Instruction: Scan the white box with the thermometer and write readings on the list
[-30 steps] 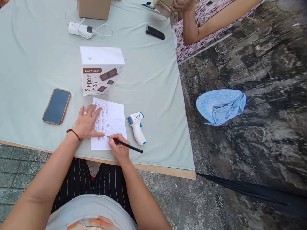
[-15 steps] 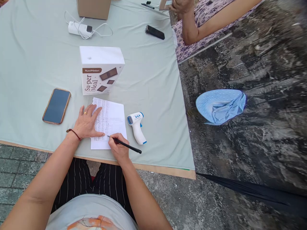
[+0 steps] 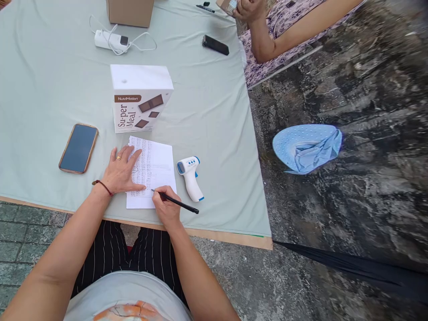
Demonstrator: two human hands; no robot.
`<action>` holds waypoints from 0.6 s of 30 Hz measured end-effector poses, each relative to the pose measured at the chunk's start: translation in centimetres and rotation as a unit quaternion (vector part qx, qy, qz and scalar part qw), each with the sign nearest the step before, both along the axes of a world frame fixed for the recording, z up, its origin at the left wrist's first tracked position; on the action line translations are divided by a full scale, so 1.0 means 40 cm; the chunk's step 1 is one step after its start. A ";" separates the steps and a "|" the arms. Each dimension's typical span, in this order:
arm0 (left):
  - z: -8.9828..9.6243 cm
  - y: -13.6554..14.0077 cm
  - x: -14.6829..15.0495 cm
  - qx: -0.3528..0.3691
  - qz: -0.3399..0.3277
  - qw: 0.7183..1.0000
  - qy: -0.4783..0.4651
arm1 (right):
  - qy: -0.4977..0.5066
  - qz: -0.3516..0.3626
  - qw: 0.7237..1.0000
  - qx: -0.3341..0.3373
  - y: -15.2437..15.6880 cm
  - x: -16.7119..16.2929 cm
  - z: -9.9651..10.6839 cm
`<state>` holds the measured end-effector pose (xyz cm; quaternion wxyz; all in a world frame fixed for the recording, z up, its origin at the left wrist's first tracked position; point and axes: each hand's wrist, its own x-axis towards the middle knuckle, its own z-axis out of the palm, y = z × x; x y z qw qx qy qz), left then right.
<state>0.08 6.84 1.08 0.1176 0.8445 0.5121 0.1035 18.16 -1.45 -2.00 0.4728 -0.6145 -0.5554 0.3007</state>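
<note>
A white sheet of paper (image 3: 162, 162) with dense rows of writing lies near the table's front edge. Spread flat across its left side, my left hand (image 3: 121, 173) is open, its thumb pointing right. My right hand (image 3: 166, 206) grips a black pen (image 3: 182, 204), the tip at the paper by the end of the written rows. Just right of the paper lies a white and blue infrared thermometer (image 3: 191, 178). Behind the paper stands a white NutriMotion box (image 3: 142, 98). To the left of my left hand is a smartphone (image 3: 79, 148) in a wood-edged case, screen up.
A pale green cloth (image 3: 220, 147) covers the table. Farther back are a white device with a cable (image 3: 111, 41), a cardboard box (image 3: 130, 12) and a black case-like object (image 3: 216, 45). Another person's hand (image 3: 249, 9) holds a small box. A blue hat (image 3: 306, 149) lies beyond the right edge.
The pen and my right hand have shifted very slightly right. My left hand stays in place. The other person's hand and small box have moved a little to the left.
</note>
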 end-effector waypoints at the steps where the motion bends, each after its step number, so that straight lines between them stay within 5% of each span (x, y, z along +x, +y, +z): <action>1: -0.001 0.000 0.000 0.000 0.000 1.000 -0.004 | -0.003 0.002 1.000 0.001 0.001 0.000 0.001; 8: -0.003 0.004 -0.001 -0.004 0.000 1.000 -0.019 | -0.015 0.011 1.000 0.012 -0.003 0.002 -0.002; 14: -0.007 -0.001 -0.003 -0.002 0.004 0.998 -0.057 | -0.056 -0.007 0.991 0.122 0.001 0.016 0.008; 18: -0.017 0.034 -0.030 0.007 0.122 0.967 -0.224 | -0.191 0.082 0.961 0.182 0.072 0.065 0.013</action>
